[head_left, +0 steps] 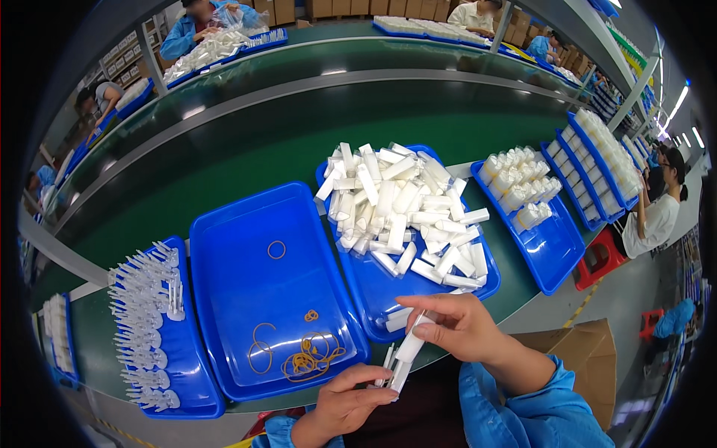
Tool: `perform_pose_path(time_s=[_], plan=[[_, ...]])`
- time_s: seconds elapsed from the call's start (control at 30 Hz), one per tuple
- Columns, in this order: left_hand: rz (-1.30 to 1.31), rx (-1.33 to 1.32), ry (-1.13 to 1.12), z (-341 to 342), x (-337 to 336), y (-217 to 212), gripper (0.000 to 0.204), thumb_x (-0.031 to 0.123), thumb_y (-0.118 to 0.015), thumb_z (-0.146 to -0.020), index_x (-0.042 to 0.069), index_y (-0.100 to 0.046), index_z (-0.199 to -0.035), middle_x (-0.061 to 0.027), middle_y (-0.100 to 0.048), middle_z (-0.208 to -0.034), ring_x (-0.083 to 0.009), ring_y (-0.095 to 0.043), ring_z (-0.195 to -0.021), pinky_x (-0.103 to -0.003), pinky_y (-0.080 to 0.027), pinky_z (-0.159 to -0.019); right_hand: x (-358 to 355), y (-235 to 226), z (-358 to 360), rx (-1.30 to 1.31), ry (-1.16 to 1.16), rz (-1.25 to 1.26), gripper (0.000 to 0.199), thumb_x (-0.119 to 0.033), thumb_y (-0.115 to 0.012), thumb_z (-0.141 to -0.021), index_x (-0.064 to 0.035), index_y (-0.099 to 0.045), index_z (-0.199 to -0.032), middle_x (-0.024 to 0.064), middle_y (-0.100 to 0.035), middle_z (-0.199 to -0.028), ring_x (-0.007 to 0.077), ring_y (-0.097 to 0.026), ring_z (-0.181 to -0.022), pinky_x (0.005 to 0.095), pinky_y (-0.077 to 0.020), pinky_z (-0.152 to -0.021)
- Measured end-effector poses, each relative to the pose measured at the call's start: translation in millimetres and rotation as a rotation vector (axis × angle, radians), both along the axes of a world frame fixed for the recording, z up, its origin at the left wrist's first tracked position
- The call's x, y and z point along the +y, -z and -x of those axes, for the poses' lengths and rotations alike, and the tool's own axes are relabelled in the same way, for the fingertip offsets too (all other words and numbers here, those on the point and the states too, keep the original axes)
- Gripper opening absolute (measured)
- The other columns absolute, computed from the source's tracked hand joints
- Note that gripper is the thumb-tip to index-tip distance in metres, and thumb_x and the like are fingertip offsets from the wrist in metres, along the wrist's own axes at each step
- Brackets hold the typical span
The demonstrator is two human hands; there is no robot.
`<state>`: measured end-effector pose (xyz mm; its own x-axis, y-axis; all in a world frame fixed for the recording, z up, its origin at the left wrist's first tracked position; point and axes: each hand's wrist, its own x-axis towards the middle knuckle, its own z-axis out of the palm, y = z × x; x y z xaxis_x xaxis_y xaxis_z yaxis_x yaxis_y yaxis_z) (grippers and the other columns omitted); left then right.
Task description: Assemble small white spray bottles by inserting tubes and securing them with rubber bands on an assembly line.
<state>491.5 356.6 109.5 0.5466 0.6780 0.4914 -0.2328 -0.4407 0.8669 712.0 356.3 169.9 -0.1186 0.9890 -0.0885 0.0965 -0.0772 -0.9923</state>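
Observation:
Just past the near edge of the bench, both hands meet on a slim white box (410,348). My right hand (461,325) pinches its upper end between thumb and fingers. My left hand (351,402) is closed round the lower end, where thin white sticks (389,354) stand up beside the box. Part of what lies inside the left fingers is hidden. Behind the right hand, a blue tray (366,299) carries a heap of white boxes in clear wrapping (396,198).
A blue tray (246,224) to the left holds loose rubber bands (310,358). Farther left, a blue tray (196,366) bears rows of white pronged parts (142,328). Bundled white packs (519,175) fill trays at right. People work across the green bench; one person (661,213) sits at right.

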Motion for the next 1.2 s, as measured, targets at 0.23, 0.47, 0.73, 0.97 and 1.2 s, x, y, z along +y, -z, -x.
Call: perform_pose_path(time_s=[0.23,0.47,0.73,0.97,1.2], plan=[[0.18,-0.076,-0.086,2,-7,10,0.02,-0.003,-0.07,-0.072,0.001,-0.064,-0.09,-0.0154,-0.045,-0.113,-0.0191,-0.06,-0.08,-0.027,-0.049,-0.069,-12,1,4,0.114,-0.096,0.043,0.038,-0.013,-0.063,-0.085,-0.0053,-0.056,-0.121,0.0034,-0.063,-0.091,0.0095,-0.057,-0.085,0.0245,-0.0445,-0.079],[0.242,0.02,-0.128,7,-8,3,0.019,0.001,-0.074,-0.069,0.003,-0.063,-0.084,-0.0137,-0.052,-0.103,-0.0218,-0.059,-0.085,-0.03,-0.048,-0.072,-17,19,20,-0.049,-0.203,-0.111,0.041,-0.015,-0.061,-0.085,-0.0071,-0.053,-0.124,0.007,-0.064,-0.096,0.0191,-0.057,-0.092,0.0315,-0.0423,-0.087],[0.066,0.078,-0.329,10,3,-9,0.019,0.012,-0.076,-0.067,0.009,-0.064,-0.081,-0.009,-0.059,-0.097,-0.0347,-0.042,-0.114,-0.045,-0.03,-0.095,72,30,-30,-1.314,-0.106,-0.671,0.039,-0.01,-0.067,-0.065,-0.008,-0.059,-0.104,0.0081,-0.052,-0.106,0.0248,-0.046,-0.104,0.0375,-0.0379,-0.081],[-0.095,0.204,-0.301,10,-1,-13,0.015,0.015,-0.076,-0.065,0.017,-0.072,-0.079,-0.0014,-0.06,-0.094,-0.0331,-0.041,-0.111,-0.046,-0.027,-0.095,63,16,-16,-0.845,-0.058,-0.578,0.025,-0.009,-0.061,-0.078,-0.0078,-0.054,-0.102,0.0062,-0.055,-0.098,0.0155,-0.053,-0.091,0.0301,-0.0424,-0.073],[-0.135,0.259,-0.239,3,-1,-14,0.018,0.023,-0.077,-0.064,0.027,-0.073,-0.08,0.0046,-0.06,-0.09,-0.0293,-0.042,-0.111,-0.051,-0.019,-0.098,25,7,15,0.516,0.007,0.149,0.037,-0.013,-0.05,-0.093,-0.007,-0.038,-0.127,0.0018,-0.054,-0.089,0.0074,-0.052,-0.078,0.0225,-0.0442,-0.067]])
